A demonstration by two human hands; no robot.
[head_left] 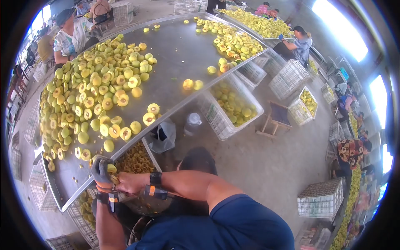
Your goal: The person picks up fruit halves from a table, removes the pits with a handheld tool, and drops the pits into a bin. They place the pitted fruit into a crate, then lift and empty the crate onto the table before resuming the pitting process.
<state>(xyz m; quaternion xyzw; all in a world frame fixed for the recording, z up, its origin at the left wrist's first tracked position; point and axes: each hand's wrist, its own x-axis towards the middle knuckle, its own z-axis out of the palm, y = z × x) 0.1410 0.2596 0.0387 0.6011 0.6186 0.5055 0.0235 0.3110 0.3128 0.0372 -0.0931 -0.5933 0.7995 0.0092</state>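
Note:
My left hand [101,171], in a grey glove, is closed around a yellow-green stone fruit [111,168] at the near edge of the metal table [171,54]. Against it, my bare right hand [130,183] is closed with its fingers curled; whatever it grips is hidden. Just beyond the hands lies a big heap of yellow-green stone fruit [89,91], many cut in half with brown pits or hollows showing. Below the table edge, next to my hands, a bin holds brownish-yellow pits or scraps [136,160].
A white crate of fruit [227,104] stands under the table's right edge, near a clear plastic jug [193,123] and a grey bag [162,137]. A small wooden stool [275,118] and stacked crates [321,199] are to the right. Another person [71,35] sits across the table.

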